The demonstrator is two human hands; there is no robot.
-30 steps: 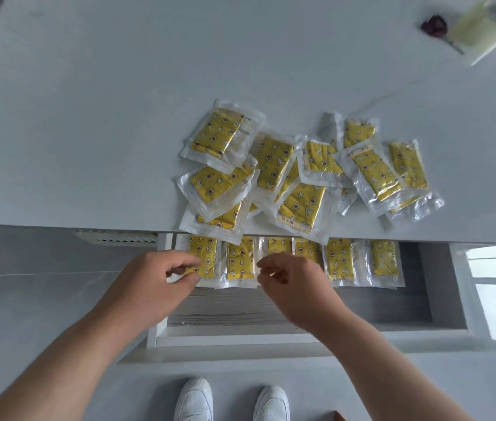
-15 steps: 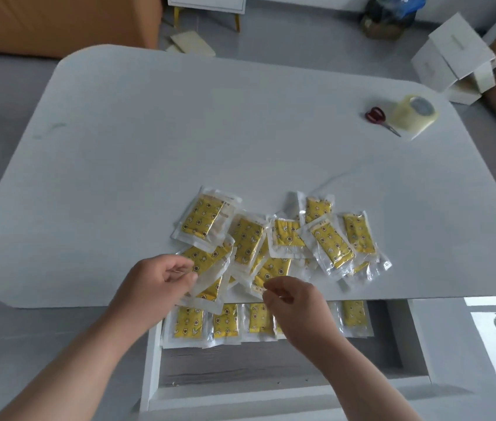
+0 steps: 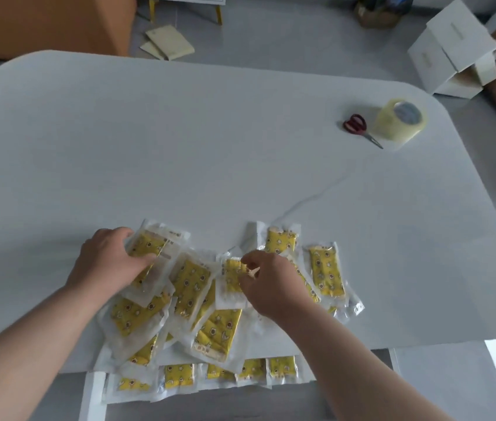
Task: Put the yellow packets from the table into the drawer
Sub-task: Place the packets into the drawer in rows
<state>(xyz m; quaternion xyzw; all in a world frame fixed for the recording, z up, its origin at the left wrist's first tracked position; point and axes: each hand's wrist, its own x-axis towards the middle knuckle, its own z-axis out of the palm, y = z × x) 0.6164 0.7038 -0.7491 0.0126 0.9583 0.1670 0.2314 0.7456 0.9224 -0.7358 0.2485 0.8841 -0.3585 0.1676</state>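
Left grip (image 3: pixel 109 262) is clamping, thumb on top, the far-left packet (image 3: pixel 161 241), right grip (image 3: pixel 271 284) is pinching the middle packet (image 3: pixel 229 279), both lying in the pile (image 3: pixel 216 329) at the counter's (image 3: pixel 210 147) near edge, a row (image 3: pixel 179 376) sitting in the open drawer (image 3: pixel 93 393).

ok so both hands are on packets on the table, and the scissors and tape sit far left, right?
Wrong side: the head view shows the scissors and tape at the far right of the table. The left hand and right hand are on packets, as said.
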